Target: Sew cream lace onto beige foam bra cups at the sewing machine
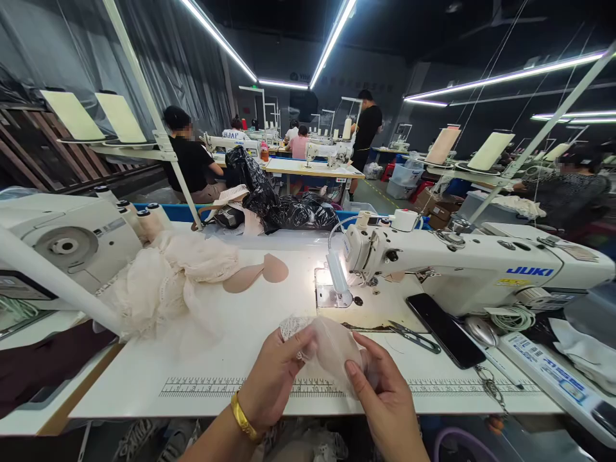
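My left hand (pixel 276 375) pinches the lace-trimmed edge of a sheer, pale fabric piece (pixel 334 350) over the front of the sewing table. Opposite it, my right hand (pixel 385 388) grips the other side of the same piece between thumb and fingers. The fabric hangs slightly stretched between both hands, in front of the sewing machine (pixel 423 256). Under the machine's head, the lit needle plate (pixel 332 295) lies just beyond the cloth. A heap of cream lace-edged fabric (pixel 168 282) rests to the left, with flat tan cut pieces (pixel 257 273) beside it.
Thread snips (pixel 414 337), a black phone (pixel 445 328) and a long white box (pixel 558 382) lie on the right. A printed ruler (pixel 231 388) runs along the table's front. Black plastic bags (pixel 298 212) sit behind it. A co-worker (pixel 185 157) sits further back.
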Action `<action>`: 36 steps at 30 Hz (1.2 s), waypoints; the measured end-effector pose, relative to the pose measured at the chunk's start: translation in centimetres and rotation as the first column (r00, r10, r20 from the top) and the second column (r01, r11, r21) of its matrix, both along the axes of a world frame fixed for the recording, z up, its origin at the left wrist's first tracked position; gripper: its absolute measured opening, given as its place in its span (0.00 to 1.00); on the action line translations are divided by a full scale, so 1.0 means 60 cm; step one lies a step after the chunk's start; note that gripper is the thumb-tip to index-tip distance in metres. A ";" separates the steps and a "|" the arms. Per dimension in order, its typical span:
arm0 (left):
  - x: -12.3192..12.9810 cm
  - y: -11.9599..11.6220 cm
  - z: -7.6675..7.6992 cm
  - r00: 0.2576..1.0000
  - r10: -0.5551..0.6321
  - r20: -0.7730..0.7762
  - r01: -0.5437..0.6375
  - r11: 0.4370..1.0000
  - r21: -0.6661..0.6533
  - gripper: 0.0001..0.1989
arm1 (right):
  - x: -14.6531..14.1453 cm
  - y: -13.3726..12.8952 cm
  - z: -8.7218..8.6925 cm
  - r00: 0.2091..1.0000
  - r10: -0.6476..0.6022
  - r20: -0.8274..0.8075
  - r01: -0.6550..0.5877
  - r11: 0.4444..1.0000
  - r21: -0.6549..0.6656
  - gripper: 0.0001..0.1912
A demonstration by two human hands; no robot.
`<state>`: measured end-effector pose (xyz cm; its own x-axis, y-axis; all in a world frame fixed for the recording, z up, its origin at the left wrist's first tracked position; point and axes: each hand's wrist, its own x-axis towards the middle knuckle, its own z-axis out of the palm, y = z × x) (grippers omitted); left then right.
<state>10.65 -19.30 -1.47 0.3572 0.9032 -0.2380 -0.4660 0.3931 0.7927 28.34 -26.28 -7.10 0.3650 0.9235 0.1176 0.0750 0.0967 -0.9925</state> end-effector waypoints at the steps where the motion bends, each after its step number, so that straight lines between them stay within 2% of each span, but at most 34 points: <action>1: -0.002 0.002 -0.001 1.000 -0.010 0.027 0.010 1.000 -0.023 0.14 | -0.001 0.000 0.004 0.999 0.031 -0.026 -0.032 0.999 -0.010 0.25; 4: 0.000 0.008 -0.003 0.985 0.016 0.171 0.020 0.979 -0.203 0.07 | -0.013 -0.005 0.019 0.982 0.079 -0.173 -0.086 0.996 -0.033 0.27; 7: 0.009 0.008 -0.006 0.948 0.099 0.303 0.006 0.945 -0.327 0.10 | -0.025 -0.010 0.030 0.938 0.082 -0.337 -0.103 0.994 -0.045 0.29; 9: 0.016 0.001 -0.007 0.930 0.051 0.365 0.076 0.942 -0.327 0.12 | -0.028 -0.011 0.033 0.909 0.080 -0.408 -0.107 0.993 -0.043 0.31; 13: 0.022 -0.019 -0.006 0.877 -0.147 0.458 0.305 0.906 -0.293 0.26 | -0.026 -0.009 0.033 0.876 0.040 -0.482 -0.077 0.995 -0.058 0.33; 15: 0.022 -0.025 -0.004 0.897 -0.154 0.415 0.291 0.912 -0.289 0.27 | -0.028 -0.009 0.032 0.845 0.018 -0.534 -0.071 0.994 -0.080 0.33; 17: 0.022 -0.025 0.000 0.937 -0.109 0.332 0.208 0.938 -0.279 0.23 | -0.030 -0.010 0.031 0.818 0.015 -0.575 -0.081 0.993 -0.089 0.32; 21: 0.024 -0.017 0.007 0.971 0.008 0.238 0.058 0.962 -0.268 0.14 | -0.032 -0.014 0.026 0.836 0.016 -0.549 -0.073 0.994 -0.081 0.31; 24: 0.027 -0.014 0.011 0.971 0.034 0.237 0.043 0.950 -0.310 0.12 | -0.031 -0.014 0.022 0.865 0.014 -0.502 -0.061 0.995 -0.078 0.33; 29: 0.032 -0.013 0.014 0.967 0.039 0.250 0.049 0.940 -0.336 0.11 | -0.031 -0.010 0.023 0.858 0.048 -0.512 -0.095 0.993 -0.067 0.37; 32: 0.031 -0.015 0.010 0.955 0.023 0.297 0.084 0.936 -0.342 0.13 | -0.032 -0.008 0.024 0.863 0.004 -0.504 -0.049 0.996 -0.076 0.38; 36: 0.029 -0.024 -0.002 0.928 -0.138 0.346 0.253 0.915 -0.315 0.18 | -0.033 -0.008 0.024 0.878 -0.029 -0.477 -0.003 0.998 -0.065 0.38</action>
<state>12.39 -20.71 -1.58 0.6249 0.6865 -0.3717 -0.5493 0.7250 0.4155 26.35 -26.76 -5.64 0.3740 0.9181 -0.1314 -0.4087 0.0360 -0.9120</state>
